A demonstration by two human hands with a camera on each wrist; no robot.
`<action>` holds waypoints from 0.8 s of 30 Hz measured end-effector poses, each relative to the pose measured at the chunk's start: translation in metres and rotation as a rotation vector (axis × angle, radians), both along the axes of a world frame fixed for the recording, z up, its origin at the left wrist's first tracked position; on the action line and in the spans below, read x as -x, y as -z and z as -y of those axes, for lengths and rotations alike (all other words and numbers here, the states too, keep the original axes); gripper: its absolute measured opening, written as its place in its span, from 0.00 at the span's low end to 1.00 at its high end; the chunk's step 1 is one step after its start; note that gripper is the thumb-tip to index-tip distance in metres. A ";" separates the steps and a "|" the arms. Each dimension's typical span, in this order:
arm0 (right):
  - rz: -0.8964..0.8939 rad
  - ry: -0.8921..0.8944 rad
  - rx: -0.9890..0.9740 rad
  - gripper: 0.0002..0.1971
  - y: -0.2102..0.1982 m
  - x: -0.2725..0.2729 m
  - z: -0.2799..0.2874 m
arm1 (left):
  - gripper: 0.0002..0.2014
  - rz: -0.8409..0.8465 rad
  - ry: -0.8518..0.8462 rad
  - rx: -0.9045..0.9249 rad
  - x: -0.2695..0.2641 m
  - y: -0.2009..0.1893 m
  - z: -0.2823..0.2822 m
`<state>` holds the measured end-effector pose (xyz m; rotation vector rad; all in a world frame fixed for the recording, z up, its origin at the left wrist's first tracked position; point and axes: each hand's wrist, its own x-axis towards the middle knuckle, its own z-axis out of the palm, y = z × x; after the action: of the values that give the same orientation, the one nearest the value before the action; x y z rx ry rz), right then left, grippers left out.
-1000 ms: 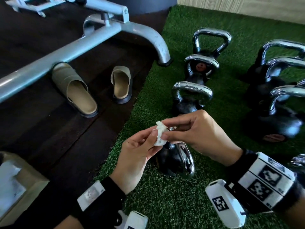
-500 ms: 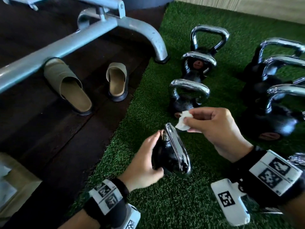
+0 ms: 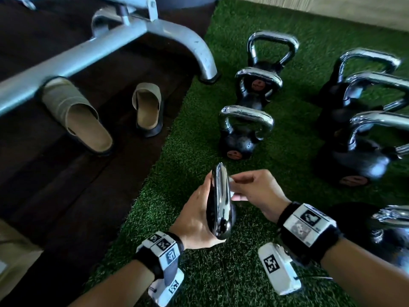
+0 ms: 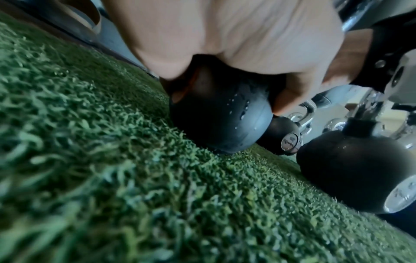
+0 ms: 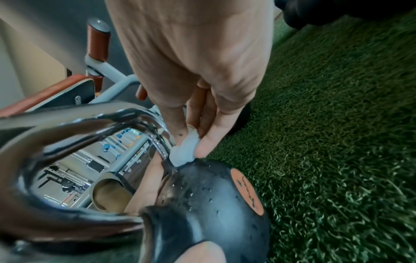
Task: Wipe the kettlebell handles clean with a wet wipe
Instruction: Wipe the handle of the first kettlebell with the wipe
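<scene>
A small black kettlebell (image 5: 202, 204) with a chrome handle (image 3: 221, 202) stands on the green turf in front of me. My left hand (image 3: 197, 216) grips its black body (image 4: 216, 113) from the left, thumb and fingers curled round it. My right hand (image 3: 256, 193) pinches a small white wet wipe (image 5: 184, 149) between thumb and fingers. The wipe is pressed against the far leg of the handle, where it meets the body. Water drops speckle the black body.
Three more small kettlebells (image 3: 243, 131) stand in a row beyond, and several larger ones (image 3: 358, 151) at the right. A grey machine frame (image 3: 106, 45) and two slippers (image 3: 148, 109) lie on the dark floor to the left. A box (image 3: 13, 258) sits at the lower left.
My left hand let go of the wipe and took hold of the kettlebell's body. My right hand carried the wipe down onto the far leg of the handle.
</scene>
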<state>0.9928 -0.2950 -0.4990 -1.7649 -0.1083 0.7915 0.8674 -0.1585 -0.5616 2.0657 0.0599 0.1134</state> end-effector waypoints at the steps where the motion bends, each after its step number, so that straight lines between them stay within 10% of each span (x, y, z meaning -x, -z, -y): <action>1: 0.002 -0.003 0.003 0.04 0.001 0.000 -0.001 | 0.49 -0.002 0.004 -0.014 0.000 0.001 -0.001; 24: 0.131 -0.035 -0.329 0.12 -0.022 -0.007 -0.012 | 0.46 0.047 0.126 0.125 0.003 -0.022 -0.013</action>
<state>0.9998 -0.2827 -0.4773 -1.5033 -0.3394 0.6417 0.8649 -0.1455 -0.5399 1.9360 -0.0906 0.0787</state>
